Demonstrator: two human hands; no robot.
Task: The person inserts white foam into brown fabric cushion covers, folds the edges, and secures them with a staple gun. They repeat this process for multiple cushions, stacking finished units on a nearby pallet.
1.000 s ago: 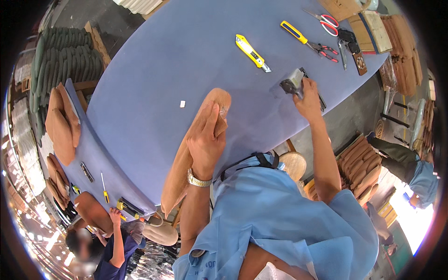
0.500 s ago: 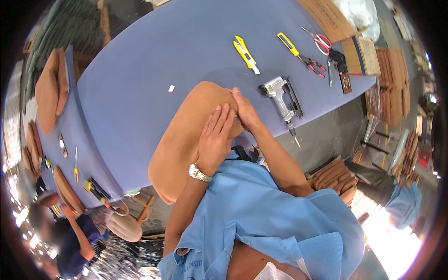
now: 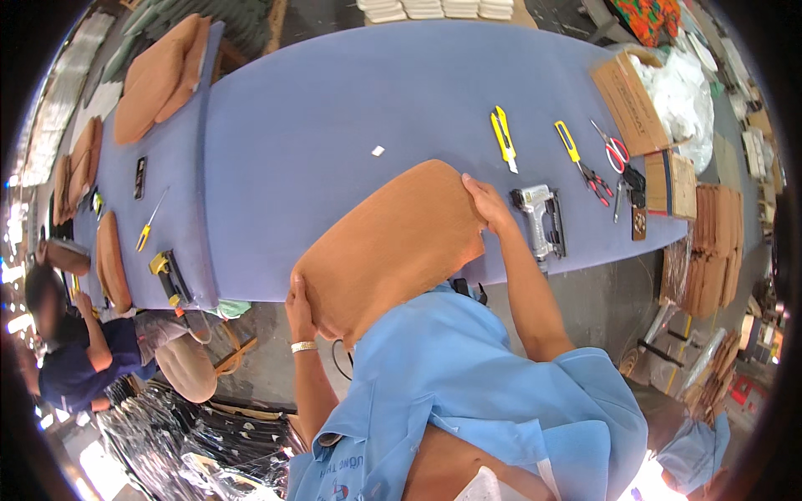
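Observation:
A long tan fabric-covered cushion [image 3: 384, 242] lies slanted across the table's near edge, close against my blue shirt. At its lower left end my left hand [image 3: 301, 307] grips the edge, a metal watch on that wrist. My right hand [image 3: 489, 204] holds the upper right corner, thumb on top and the other fingers hidden beneath. Just right of that hand a silver staple gun [image 3: 540, 221] lies on the table. Beyond it are a yellow box cutter [image 3: 504, 139] with its blade out and a small white piece [image 3: 378, 151].
The blue-covered table [image 3: 292, 108] carries a yellow screwdriver [image 3: 567, 140], pliers [image 3: 596, 184] and red-handled scissors [image 3: 614, 149] at the right. Behind them stands a cardboard box [image 3: 628, 104]. Tan cushions [image 3: 163, 79] are stacked at far left, where a co-worker [image 3: 92, 355] sits.
My left hand has gone from pressing on the cushion's top near the right end to gripping its lower left end. The cushion has turned flatter, and my view has shifted.

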